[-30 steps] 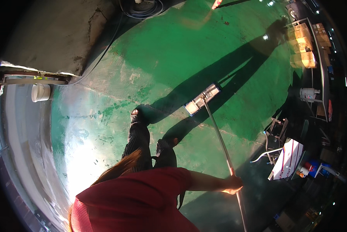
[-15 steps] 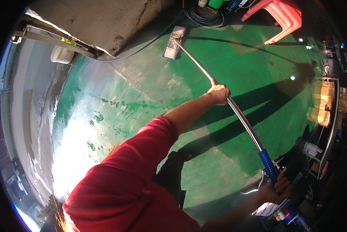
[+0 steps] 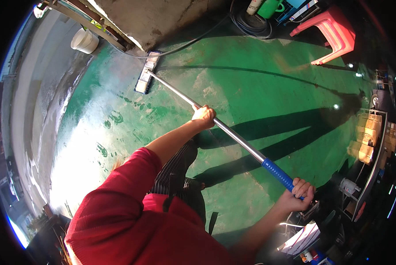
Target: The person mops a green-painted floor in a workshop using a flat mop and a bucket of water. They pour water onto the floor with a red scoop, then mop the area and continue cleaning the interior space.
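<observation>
- Since half a second ago the view is sitting lower over the floor: the white bucket [image 3: 84,40] is now showing by the far left edge, and the broom head is lying a little further down and right than it was, with both hands holding as before.
- Wet footprints and sun glare are spreading across the left part of the green floor [image 3: 259,88], which is looking slick there.
- Further right, the push broom's head [image 3: 146,73] is resting flat on the floor just in front of the concrete block [image 3: 162,17] at the far edge, bristles down so the whole width is bearing on the wet surface.
- Along the metal handle [image 3: 237,139], the left hand [image 3: 203,117] is gripping mid-shaft with fingers wrapped fully round, placed forward to press and steer.
- Toward the near right edge, the right hand [image 3: 299,194] is closing round the blue grip [image 3: 277,173] at the handle's end, fingers curled tight, giving the push from behind.
- At the far right corner a red plastic stool [image 3: 328,33] is standing well apart from the broom, beside a coiled hose [image 3: 251,26].
</observation>
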The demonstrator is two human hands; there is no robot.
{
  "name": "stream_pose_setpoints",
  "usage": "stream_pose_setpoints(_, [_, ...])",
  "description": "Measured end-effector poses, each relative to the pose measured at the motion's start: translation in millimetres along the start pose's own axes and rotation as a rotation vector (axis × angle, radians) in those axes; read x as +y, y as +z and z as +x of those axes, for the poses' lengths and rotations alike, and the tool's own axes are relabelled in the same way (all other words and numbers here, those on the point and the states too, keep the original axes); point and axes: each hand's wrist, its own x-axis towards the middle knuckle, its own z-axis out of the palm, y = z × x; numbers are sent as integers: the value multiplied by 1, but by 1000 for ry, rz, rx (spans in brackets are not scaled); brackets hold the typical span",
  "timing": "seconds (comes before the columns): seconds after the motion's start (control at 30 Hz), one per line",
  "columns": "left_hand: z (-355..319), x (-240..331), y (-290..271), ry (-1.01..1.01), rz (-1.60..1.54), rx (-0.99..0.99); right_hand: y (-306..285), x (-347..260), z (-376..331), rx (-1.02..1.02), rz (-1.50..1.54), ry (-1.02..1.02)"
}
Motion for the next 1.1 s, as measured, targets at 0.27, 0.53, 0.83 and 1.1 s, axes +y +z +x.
stream_pose_setpoints(0.27, [-141,187,126,372,-31,-118,-178,-179,-219,482,-436,-364])
stream_pose_setpoints(0.53, [-364,440,263,799,-166,-417,-210,-410,-421,799,-649,-721])
stream_pose_setpoints(0.83, [-470,513,358,1106,-207,-664,-259,-471,-536,457,-569,-738])
stream_pose_setpoints(1.1, [-365,359,257,867,98,-534,-286,-354,-494,1154,-537,-837])
